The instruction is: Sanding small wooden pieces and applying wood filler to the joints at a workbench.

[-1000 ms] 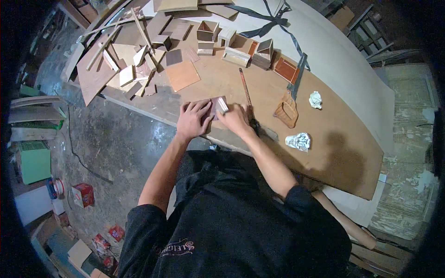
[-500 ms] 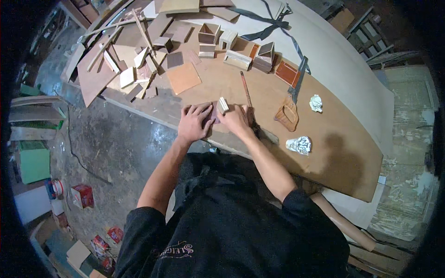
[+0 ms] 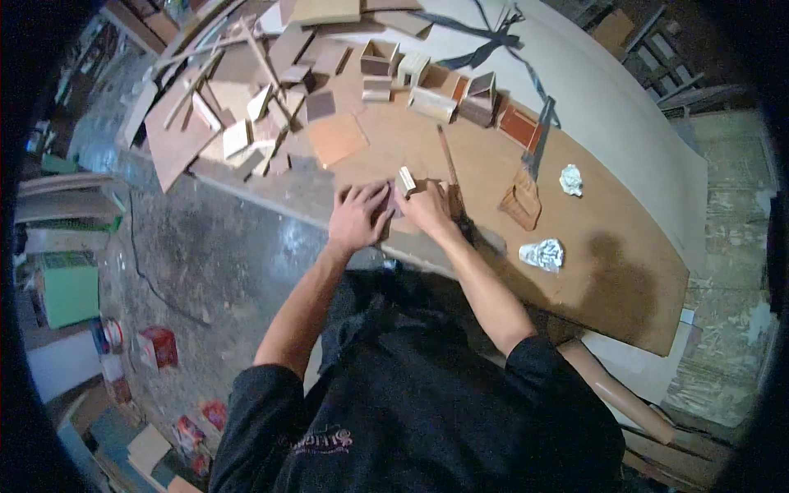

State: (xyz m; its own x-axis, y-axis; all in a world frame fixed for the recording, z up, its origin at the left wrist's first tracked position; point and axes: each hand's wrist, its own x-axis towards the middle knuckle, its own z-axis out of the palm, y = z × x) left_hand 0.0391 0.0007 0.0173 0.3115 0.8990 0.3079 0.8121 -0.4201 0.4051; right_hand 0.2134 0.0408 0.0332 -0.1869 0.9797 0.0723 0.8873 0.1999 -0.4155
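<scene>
My left hand (image 3: 357, 218) lies with its fingers spread at the near edge of the worktable, pressing on a dark purplish sheet (image 3: 393, 195) that looks like sandpaper. Beside it, my right hand (image 3: 426, 209) grips a small pale wooden block (image 3: 406, 181), whose upper end sticks out past the fingers. The block's lower part is hidden by the hand. Just beyond the right hand, a thin reddish-brown stick (image 3: 446, 152) lies on the board. An orange square sheet (image 3: 338, 139) lies ahead of my left hand.
Several small wooden boxes (image 3: 379, 57) stand toward the back. Wood offcuts (image 3: 237, 138) pile up at the left. To the right lie a handsaw (image 3: 521, 200) and crumpled foil-like pieces (image 3: 542, 255). The worktable's front edge (image 3: 271, 207) runs just before my body.
The whole scene has shifted slightly to the right in the picture. Both hands keep nearly the same places on the table, with the block still in the right one.
</scene>
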